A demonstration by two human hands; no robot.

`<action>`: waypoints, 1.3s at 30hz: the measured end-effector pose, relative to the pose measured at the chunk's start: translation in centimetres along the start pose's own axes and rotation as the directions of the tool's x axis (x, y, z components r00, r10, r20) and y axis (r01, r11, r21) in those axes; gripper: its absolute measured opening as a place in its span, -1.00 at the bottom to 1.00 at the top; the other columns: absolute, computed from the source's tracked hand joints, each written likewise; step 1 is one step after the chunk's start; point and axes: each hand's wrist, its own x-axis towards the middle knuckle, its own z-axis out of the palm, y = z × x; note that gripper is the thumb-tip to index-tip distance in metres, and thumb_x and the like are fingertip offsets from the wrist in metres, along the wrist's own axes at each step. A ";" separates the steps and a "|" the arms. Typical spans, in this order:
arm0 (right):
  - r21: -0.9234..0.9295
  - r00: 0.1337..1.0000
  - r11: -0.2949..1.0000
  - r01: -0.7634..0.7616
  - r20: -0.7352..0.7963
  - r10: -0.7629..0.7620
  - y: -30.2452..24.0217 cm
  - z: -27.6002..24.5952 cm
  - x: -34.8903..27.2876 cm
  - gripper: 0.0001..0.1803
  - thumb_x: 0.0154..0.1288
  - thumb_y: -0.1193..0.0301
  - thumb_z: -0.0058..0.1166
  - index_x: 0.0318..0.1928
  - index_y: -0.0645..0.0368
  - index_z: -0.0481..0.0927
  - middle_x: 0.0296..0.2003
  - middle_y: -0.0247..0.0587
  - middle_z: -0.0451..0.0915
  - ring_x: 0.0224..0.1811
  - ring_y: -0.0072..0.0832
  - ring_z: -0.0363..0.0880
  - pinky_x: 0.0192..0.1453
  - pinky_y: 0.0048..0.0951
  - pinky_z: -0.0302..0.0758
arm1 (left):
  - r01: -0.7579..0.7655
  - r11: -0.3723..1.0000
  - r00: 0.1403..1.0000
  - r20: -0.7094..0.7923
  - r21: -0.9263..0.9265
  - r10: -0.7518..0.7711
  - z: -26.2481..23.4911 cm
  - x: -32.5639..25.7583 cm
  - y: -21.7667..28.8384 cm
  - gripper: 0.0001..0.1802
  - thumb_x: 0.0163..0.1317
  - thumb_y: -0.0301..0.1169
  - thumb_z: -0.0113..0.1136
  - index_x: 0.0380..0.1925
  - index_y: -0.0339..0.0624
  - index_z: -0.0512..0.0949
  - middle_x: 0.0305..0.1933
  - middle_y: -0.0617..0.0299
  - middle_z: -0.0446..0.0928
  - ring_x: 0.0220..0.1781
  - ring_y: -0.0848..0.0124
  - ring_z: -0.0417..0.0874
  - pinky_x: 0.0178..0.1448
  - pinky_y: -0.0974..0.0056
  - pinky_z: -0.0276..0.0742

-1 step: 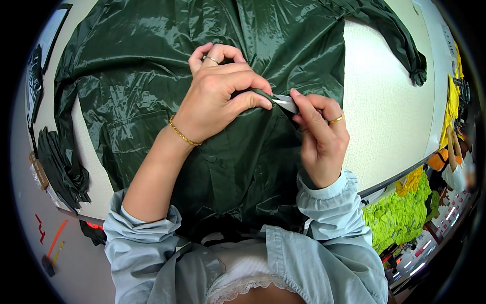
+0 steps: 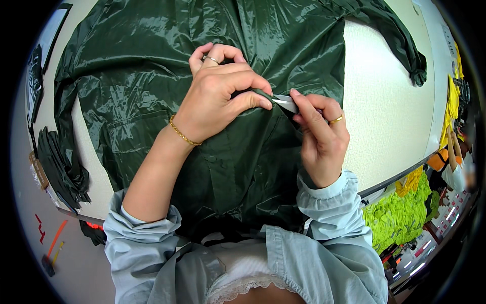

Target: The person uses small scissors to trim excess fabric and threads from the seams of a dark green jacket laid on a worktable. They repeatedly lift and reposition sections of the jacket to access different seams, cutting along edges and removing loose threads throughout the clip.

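At frame centre, the left hand (image 2: 217, 96) pinches a fold of the dark green raincoat (image 2: 152, 66) spread on the white desk (image 2: 385, 101). The right hand (image 2: 319, 137) grips a small pale tag (image 2: 285, 103) between them, its long axis running left-right, pointing toward the left thumb.

Our left hand (image 2: 217, 96) hides most of the pale strip (image 2: 286, 103). The jacket (image 2: 152, 76) runs past the top edge.

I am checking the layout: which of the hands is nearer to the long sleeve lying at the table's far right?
Right. The right hand is closer to the sleeve; the left hand is farther left, over the jacket's middle.
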 end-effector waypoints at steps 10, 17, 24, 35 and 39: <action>-0.050 0.999 0.997 0.050 -0.016 -0.051 0.2 0.0 0.4 -0.60 -0.11 0.62 0.20 -0.15 0.06 0.66 -0.38 -0.42 0.53 -0.39 -0.48 0.45 -0.31 -0.46 0.24 | 0.004 1.000 1.000 0.002 -0.014 -0.004 0.2 0.0 -0.1 -0.83 -0.11 -0.26 0.39 -0.49 0.02 0.63 -0.46 0.50 0.54 -0.07 0.43 0.39 0.32 0.11 -0.11; 0.007 0.999 1.000 0.029 -0.029 -0.029 0.4 0.4 0.2 -0.61 -0.10 0.61 0.21 -0.16 0.07 0.66 -0.38 -0.42 0.54 -0.41 -0.48 0.44 -0.31 -0.45 0.25 | 0.008 1.000 1.000 0.006 -0.018 -0.007 0.2 -0.1 -0.3 -0.82 -0.10 -0.25 0.38 -0.48 0.02 0.62 -0.46 0.50 0.54 -0.07 0.42 0.39 0.32 0.11 -0.10; -0.037 0.998 0.998 0.054 -0.024 -0.055 0.0 0.2 0.3 -0.59 -0.12 0.62 0.21 -0.15 0.08 0.66 -0.38 -0.41 0.53 -0.41 -0.47 0.43 -0.30 -0.45 0.26 | 0.010 1.000 1.000 0.012 -0.009 -0.010 0.2 -0.1 -0.4 -0.82 -0.10 -0.24 0.38 -0.49 0.02 0.62 -0.45 0.51 0.54 -0.07 0.42 0.39 0.32 0.10 -0.08; -0.087 0.994 0.991 0.097 -0.038 -0.101 0.2 0.2 0.6 -0.61 -0.11 0.61 0.21 -0.16 0.08 0.66 -0.38 -0.41 0.53 -0.41 -0.46 0.44 -0.28 -0.44 0.27 | 0.004 1.000 1.000 0.011 -0.019 -0.003 0.2 0.0 -0.4 -0.82 -0.10 -0.24 0.38 -0.49 0.02 0.62 -0.45 0.51 0.55 -0.07 0.42 0.39 0.32 0.10 -0.08; -0.088 0.995 0.992 0.091 -0.033 -0.094 0.0 0.2 0.6 -0.61 -0.10 0.62 0.20 -0.16 0.07 0.66 -0.38 -0.40 0.54 -0.39 -0.46 0.45 -0.28 -0.44 0.27 | 0.009 1.000 1.000 0.014 -0.020 -0.009 0.2 -0.1 -0.4 -0.82 -0.10 -0.24 0.38 -0.49 0.02 0.62 -0.45 0.51 0.55 -0.07 0.42 0.39 0.33 0.10 -0.09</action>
